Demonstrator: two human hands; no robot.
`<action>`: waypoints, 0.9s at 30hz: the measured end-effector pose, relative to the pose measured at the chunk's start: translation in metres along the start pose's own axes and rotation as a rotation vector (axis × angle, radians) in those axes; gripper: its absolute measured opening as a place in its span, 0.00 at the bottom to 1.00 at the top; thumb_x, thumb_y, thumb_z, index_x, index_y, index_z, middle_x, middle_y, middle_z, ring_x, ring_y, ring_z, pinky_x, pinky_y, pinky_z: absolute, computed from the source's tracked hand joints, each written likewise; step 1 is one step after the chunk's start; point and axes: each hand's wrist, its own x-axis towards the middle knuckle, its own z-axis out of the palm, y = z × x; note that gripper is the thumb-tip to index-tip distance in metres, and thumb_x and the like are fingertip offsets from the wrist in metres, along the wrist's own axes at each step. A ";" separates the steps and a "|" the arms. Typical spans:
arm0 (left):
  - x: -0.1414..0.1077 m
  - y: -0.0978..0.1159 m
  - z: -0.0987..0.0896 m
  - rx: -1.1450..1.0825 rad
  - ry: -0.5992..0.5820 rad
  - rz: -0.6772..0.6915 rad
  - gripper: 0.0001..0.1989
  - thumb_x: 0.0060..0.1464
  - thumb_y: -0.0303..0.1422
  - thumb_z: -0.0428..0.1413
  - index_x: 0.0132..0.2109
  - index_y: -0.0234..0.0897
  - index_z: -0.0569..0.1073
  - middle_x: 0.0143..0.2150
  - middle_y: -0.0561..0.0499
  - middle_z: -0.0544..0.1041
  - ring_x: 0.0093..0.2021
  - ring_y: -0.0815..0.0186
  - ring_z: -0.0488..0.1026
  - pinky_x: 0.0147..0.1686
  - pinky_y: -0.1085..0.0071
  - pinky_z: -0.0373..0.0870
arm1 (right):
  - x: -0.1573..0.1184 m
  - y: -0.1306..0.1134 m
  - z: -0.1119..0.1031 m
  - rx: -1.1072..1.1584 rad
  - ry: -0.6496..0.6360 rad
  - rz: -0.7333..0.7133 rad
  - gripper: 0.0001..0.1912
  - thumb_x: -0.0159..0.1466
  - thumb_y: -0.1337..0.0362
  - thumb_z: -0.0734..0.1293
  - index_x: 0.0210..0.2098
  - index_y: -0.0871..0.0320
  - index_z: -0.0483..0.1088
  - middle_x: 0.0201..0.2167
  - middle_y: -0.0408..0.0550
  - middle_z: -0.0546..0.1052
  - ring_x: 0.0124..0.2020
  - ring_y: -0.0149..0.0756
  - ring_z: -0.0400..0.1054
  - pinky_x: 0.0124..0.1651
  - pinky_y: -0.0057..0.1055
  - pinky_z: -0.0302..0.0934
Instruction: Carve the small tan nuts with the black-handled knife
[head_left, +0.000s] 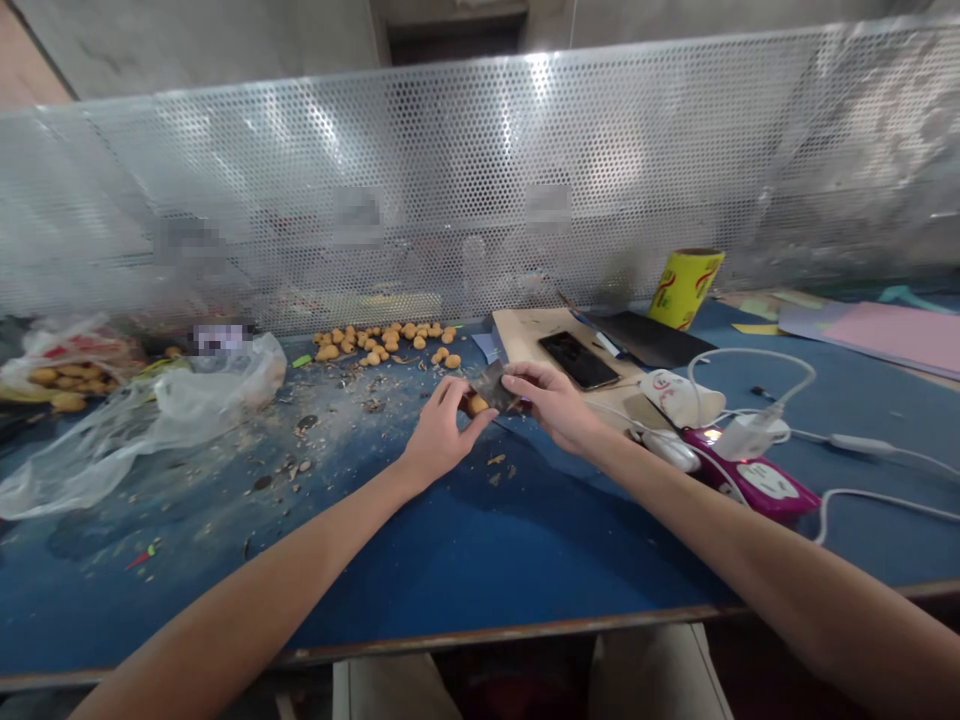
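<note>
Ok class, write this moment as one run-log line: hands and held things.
left hand: tan lump | right hand: dark flat piece | nearby: tan lumps

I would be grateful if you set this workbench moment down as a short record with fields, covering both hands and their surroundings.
Left hand: grips a small round tan piece
Right hand: holds a dark sheet against it
Surface: blue workbench scattered with debris
Nearby: pile of similar tan pieces, black smartphone, crumpled plastic bag
Behind: perforated metal screen
</note>
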 end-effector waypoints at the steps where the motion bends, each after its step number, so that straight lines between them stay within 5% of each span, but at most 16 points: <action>1: 0.000 -0.001 0.001 -0.008 -0.006 -0.023 0.12 0.59 0.40 0.56 0.43 0.37 0.66 0.41 0.47 0.68 0.40 0.63 0.69 0.42 0.65 0.71 | 0.000 0.000 -0.001 -0.040 0.009 -0.016 0.18 0.56 0.54 0.73 0.42 0.57 0.73 0.29 0.42 0.73 0.29 0.29 0.65 0.33 0.28 0.60; 11: 0.000 0.001 0.001 -0.257 -0.110 -0.326 0.17 0.58 0.44 0.55 0.46 0.36 0.68 0.39 0.48 0.76 0.36 0.65 0.73 0.39 0.68 0.71 | -0.005 -0.010 -0.007 -0.802 -0.096 -0.315 0.23 0.66 0.60 0.61 0.60 0.50 0.64 0.32 0.44 0.76 0.25 0.31 0.63 0.33 0.32 0.64; 17: -0.002 0.005 -0.001 -0.246 -0.150 -0.333 0.16 0.59 0.46 0.52 0.37 0.36 0.69 0.29 0.52 0.71 0.28 0.68 0.67 0.30 0.71 0.65 | -0.010 -0.016 -0.013 -1.015 -0.318 -0.403 0.31 0.68 0.56 0.60 0.68 0.51 0.50 0.50 0.55 0.73 0.40 0.40 0.70 0.45 0.41 0.67; 22: -0.002 0.003 0.000 -0.246 -0.157 -0.366 0.16 0.58 0.45 0.51 0.36 0.36 0.69 0.28 0.51 0.71 0.29 0.66 0.68 0.31 0.70 0.66 | -0.009 -0.019 -0.018 -1.122 -0.490 -0.432 0.44 0.61 0.49 0.68 0.70 0.51 0.44 0.56 0.58 0.68 0.55 0.49 0.64 0.54 0.46 0.63; 27: 0.000 0.002 -0.001 -0.287 -0.177 -0.380 0.17 0.60 0.46 0.50 0.38 0.36 0.70 0.29 0.51 0.71 0.29 0.66 0.69 0.32 0.69 0.66 | -0.004 -0.015 -0.016 -1.188 -0.430 -0.519 0.28 0.68 0.59 0.61 0.66 0.51 0.56 0.49 0.54 0.73 0.51 0.45 0.67 0.55 0.47 0.62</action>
